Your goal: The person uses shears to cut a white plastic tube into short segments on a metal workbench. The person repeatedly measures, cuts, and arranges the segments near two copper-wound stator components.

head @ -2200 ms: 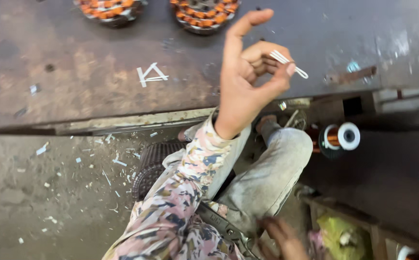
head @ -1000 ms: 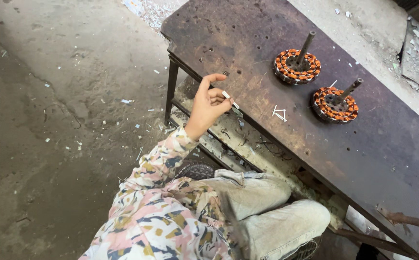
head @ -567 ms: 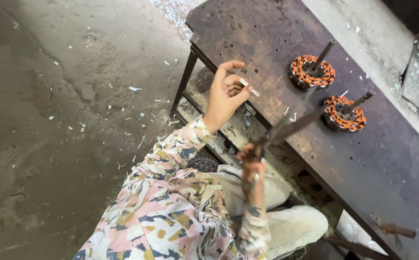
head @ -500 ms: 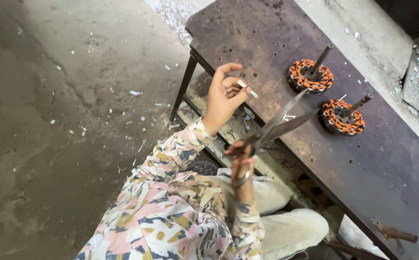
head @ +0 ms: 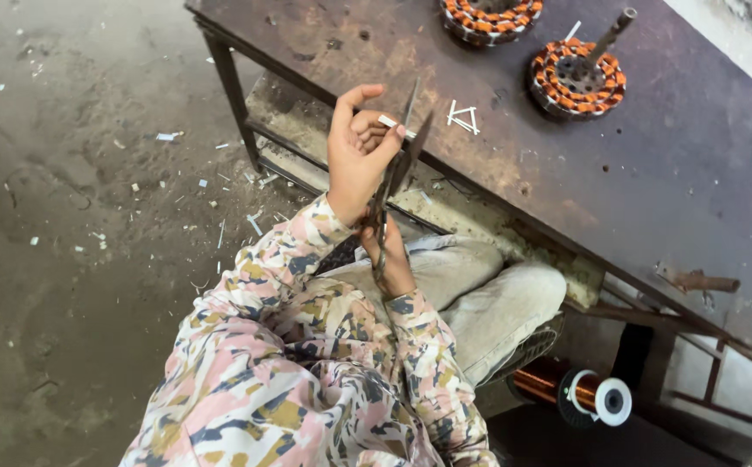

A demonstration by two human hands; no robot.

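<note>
Currently the left hand (head: 354, 151) is being held up in front of the bench edge, thumb and fingers pinching a small white strip (head: 390, 126), with the index finger standing free above. The strip's end is poking out to the right, between the open blades of the scissors (head: 397, 160).

The right hand (head: 390, 258) is sitting lower, just above the lap, fingers closed around the scissor handles; the blades are pointing up and are parted in a narrow V around the strip. Both sleeves are of a patterned pink, tan and dark fabric.

Outward: the dark metal workbench (head: 566, 190) is standing just beyond the hands. On it, a few loose white strips (head: 462, 118) are lying near the edge, and two wound stators with orange copper coils (head: 576, 79) (head: 490, 15) are sitting farther back, one with a rod through its centre. A spool of copper wire (head: 570, 391) is lying under the bench beside the knee. White scraps are littering the concrete floor (head: 90, 216).

Risk, as judged: the blades are standing very close to the pinching fingertips, so a closing cut could nick skin if the strip slips inward. The strip is small and thinly gripped; it could twist, cut crooked, or drop among the floor scraps.
</note>
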